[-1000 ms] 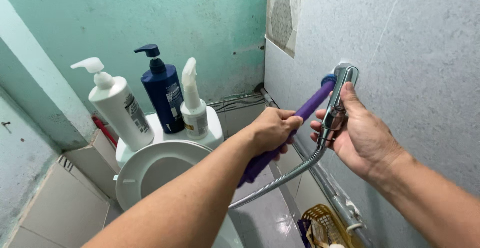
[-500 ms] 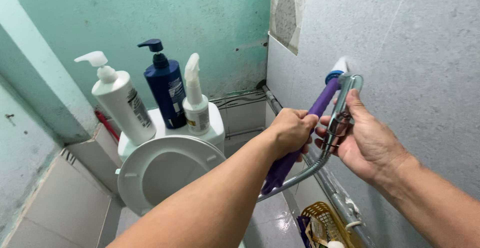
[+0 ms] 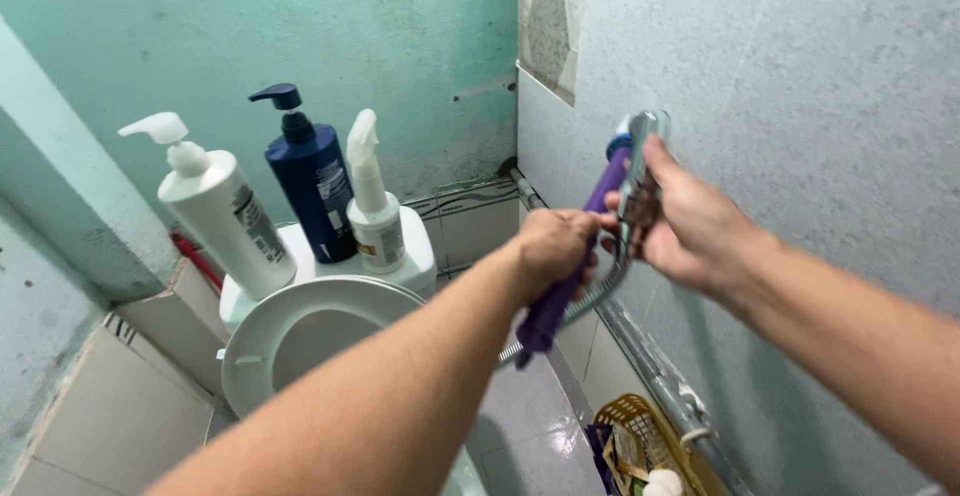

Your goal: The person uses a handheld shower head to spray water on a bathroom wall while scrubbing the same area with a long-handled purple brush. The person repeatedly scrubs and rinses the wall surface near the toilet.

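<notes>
Two hands up at the grey wall: left hand (image 3: 552, 244) clenched round one purple brush handle (image 3: 570, 266), right hand (image 3: 685, 221) gripping one chrome sprayer (image 3: 634, 156) with its hose (image 3: 585, 301). Three bottles on the toilet tank (image 3: 415, 256): white pump (image 3: 215, 211), blue pump (image 3: 308, 181), white spray (image 3: 375, 216). One yellow basket (image 3: 635, 426) on the floor.

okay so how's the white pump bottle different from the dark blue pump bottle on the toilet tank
The white pump bottle is white with a white pump head; the dark blue pump bottle is navy with a dark pump. The white one stands farthest left and looks broader; the blue one stands between it and a white spray bottle. Both stand upright on the toilet tank, pump nozzles pointing left, each with a label.
</notes>
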